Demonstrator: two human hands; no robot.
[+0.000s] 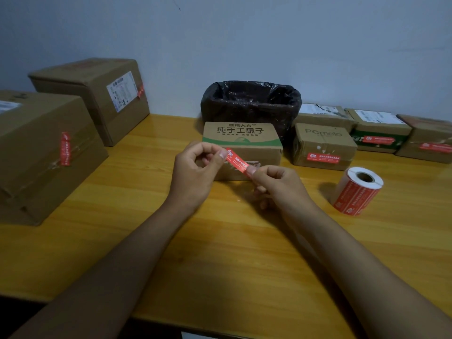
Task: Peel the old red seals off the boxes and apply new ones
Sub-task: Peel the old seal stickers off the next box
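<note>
I read the scene as dim and evenly lit. Soft glare marks the wooden table (151, 133). Wide-angle distortion bends the edges; detail there is blurred.

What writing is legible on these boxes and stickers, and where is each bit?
"纯手工粽子": green-banded box, top face; the smaller lines around it are blurred.
"Pomelo": small box, top.
Red seal pinched between left hand and right hand: white print, unreadable.
Seal roll, shipping label: too blurred.

Boxes (46, 152) left, roll (357, 190) right
</note>
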